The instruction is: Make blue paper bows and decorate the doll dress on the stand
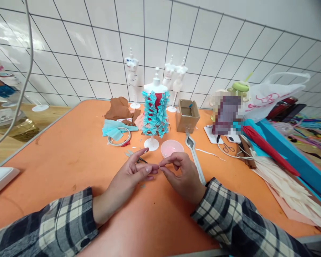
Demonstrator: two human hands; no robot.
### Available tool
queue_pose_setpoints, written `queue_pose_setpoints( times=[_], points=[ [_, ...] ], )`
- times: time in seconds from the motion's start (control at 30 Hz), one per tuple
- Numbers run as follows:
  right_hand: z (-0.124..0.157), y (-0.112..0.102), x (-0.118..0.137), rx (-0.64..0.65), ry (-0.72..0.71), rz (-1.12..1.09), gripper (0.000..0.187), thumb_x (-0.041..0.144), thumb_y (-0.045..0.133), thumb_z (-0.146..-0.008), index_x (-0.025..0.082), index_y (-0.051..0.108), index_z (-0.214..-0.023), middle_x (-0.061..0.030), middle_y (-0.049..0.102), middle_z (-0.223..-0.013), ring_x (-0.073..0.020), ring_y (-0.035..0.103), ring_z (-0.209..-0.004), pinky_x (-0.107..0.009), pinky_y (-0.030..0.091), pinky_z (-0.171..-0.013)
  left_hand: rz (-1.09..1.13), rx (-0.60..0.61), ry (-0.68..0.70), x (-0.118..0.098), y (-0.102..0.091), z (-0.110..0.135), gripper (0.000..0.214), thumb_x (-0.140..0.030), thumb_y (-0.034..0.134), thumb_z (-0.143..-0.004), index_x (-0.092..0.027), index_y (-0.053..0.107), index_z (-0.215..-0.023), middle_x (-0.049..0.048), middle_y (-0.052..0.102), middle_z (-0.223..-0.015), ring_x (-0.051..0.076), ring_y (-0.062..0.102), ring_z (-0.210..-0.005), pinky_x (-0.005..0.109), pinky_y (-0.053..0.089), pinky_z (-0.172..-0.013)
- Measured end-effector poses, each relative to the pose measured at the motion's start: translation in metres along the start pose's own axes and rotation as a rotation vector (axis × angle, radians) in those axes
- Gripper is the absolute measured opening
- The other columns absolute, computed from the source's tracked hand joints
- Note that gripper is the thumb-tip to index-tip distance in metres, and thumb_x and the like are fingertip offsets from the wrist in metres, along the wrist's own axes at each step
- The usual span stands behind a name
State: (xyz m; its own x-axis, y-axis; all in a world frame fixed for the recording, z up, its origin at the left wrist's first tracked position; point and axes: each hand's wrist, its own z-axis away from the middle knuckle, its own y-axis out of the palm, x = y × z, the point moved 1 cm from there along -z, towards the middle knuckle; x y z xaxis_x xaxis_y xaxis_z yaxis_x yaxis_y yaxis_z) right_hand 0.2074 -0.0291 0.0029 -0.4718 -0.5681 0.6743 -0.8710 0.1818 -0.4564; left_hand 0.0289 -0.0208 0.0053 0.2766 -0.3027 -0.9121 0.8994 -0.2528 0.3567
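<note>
My right hand point(183, 175) is closed, thumb and forefinger pinched on a tiny pale speck too small to name. Its fingertips meet those of my left hand point(135, 170), whose fingers are stretched out, the forefinger raised and the thumb lying over the others. Just beyond my hands stands a small white dress form point(156, 87) covered with turquoise bows point(152, 117) over red fabric. Beside its base is a pink bowl point(172, 147) with small bits inside. Partly hidden behind my left hand lie pliers with dark handles point(141, 159).
Left of the form are brown fabric point(117, 108), turquoise fabric point(113, 130) and a pale ring point(119, 143). A cardboard box point(187, 117), grey strap point(196, 157), scissors point(228, 147) and cables lie right. Other mannequins point(132, 67) stand against the tiled wall. Fabric strips point(289, 182) cover the right edge.
</note>
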Motion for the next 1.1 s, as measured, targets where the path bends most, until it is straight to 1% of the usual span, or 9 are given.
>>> queue_pose_setpoints(
  times=[0.13,0.27,0.33,0.43,0.5,0.7,0.87,1.0,1.1],
  points=[
    [-0.002,0.001,-0.002,-0.005,-0.071,0.069,0.024,0.014,0.064,-0.083,0.025,0.05,-0.098,0.002,0.07,-0.086,-0.0167,0.063,-0.081,-0.03,0.047,-0.07,0.009,-0.014,-0.019,0.001,0.0,0.0,0.078,-0.028,0.078,-0.076,-0.02,0.033,-0.14,0.0043,0.076,-0.081,0.017,0.069,-0.082,0.032,0.049,-0.084],
    [0.001,0.005,-0.006,0.006,-0.104,0.085,0.026,0.015,0.063,-0.084,0.025,0.048,-0.102,0.0015,0.072,-0.088,-0.0179,0.064,-0.081,-0.033,0.049,-0.071,-0.027,-0.027,-0.038,0.003,-0.004,-0.003,0.08,-0.028,0.08,-0.073,-0.018,0.035,-0.138,0.0021,0.075,-0.077,0.014,0.068,-0.074,0.024,0.047,-0.074],
    [0.003,0.008,-0.008,0.023,-0.122,0.084,0.028,0.016,0.062,-0.086,0.025,0.047,-0.108,0.0012,0.073,-0.088,-0.0188,0.066,-0.083,-0.035,0.05,-0.075,-0.055,-0.024,-0.039,0.005,-0.006,-0.004,0.08,-0.029,0.08,-0.073,-0.019,0.035,-0.138,0.0034,0.075,-0.08,0.014,0.068,-0.075,0.024,0.046,-0.073],
    [0.004,0.009,-0.008,0.028,-0.153,0.089,0.031,0.017,0.061,-0.087,0.026,0.048,-0.113,0.0013,0.074,-0.09,-0.0193,0.069,-0.087,-0.036,0.05,-0.08,-0.074,-0.015,-0.036,0.008,-0.008,-0.006,0.081,-0.03,0.08,-0.072,-0.019,0.034,-0.138,0.007,0.076,-0.086,0.019,0.07,-0.083,0.029,0.047,-0.08],
    [0.004,0.009,-0.006,0.021,-0.161,0.093,0.03,0.018,0.062,-0.087,0.027,0.05,-0.113,0.0017,0.075,-0.09,-0.0192,0.069,-0.088,-0.036,0.051,-0.08,-0.064,-0.008,-0.032,0.009,-0.009,-0.007,0.08,-0.029,0.081,-0.072,-0.019,0.035,-0.137,0.0078,0.076,-0.088,0.021,0.07,-0.087,0.032,0.046,-0.085],
    [0.002,0.009,-0.002,0.034,-0.103,0.035,0.041,0.018,0.063,-0.087,0.027,0.044,-0.122,0.0035,0.076,-0.088,-0.017,0.068,-0.074,-0.034,0.052,-0.073,0.008,0.023,-0.027,0.011,-0.008,-0.009,0.074,-0.025,0.081,-0.071,-0.021,0.038,-0.131,0.0056,0.076,-0.087,0.021,0.07,-0.087,0.036,0.047,-0.087],
    [0.001,0.007,0.002,0.11,-0.035,-0.051,0.047,0.016,0.061,-0.087,0.027,0.04,-0.127,0.0028,0.076,-0.093,-0.0142,0.065,-0.064,-0.031,0.052,-0.069,0.053,0.044,-0.016,0.011,-0.009,-0.011,0.067,-0.02,0.08,-0.072,-0.022,0.04,-0.125,0.0048,0.076,-0.085,0.019,0.07,-0.084,0.033,0.047,-0.085],
    [0.0,0.003,0.005,0.127,0.002,-0.119,0.047,0.015,0.058,-0.087,0.025,0.04,-0.129,-0.0003,0.075,-0.1,-0.0135,0.063,-0.068,-0.029,0.051,-0.067,0.062,0.018,0.001,0.006,-0.009,-0.011,0.067,-0.02,0.08,-0.071,-0.022,0.04,-0.125,0.0034,0.076,-0.081,0.016,0.071,-0.08,0.03,0.047,-0.084],
    [-0.001,0.0,0.005,0.097,0.028,-0.132,0.04,0.016,0.058,-0.085,0.024,0.05,-0.123,-0.0039,0.07,-0.11,-0.0138,0.06,-0.074,-0.028,0.049,-0.065,0.024,-0.024,0.02,0.002,-0.008,-0.01,0.068,-0.021,0.08,-0.072,-0.021,0.04,-0.127,0.0015,0.076,-0.076,0.013,0.069,-0.075,0.024,0.047,-0.078]
  ],
)
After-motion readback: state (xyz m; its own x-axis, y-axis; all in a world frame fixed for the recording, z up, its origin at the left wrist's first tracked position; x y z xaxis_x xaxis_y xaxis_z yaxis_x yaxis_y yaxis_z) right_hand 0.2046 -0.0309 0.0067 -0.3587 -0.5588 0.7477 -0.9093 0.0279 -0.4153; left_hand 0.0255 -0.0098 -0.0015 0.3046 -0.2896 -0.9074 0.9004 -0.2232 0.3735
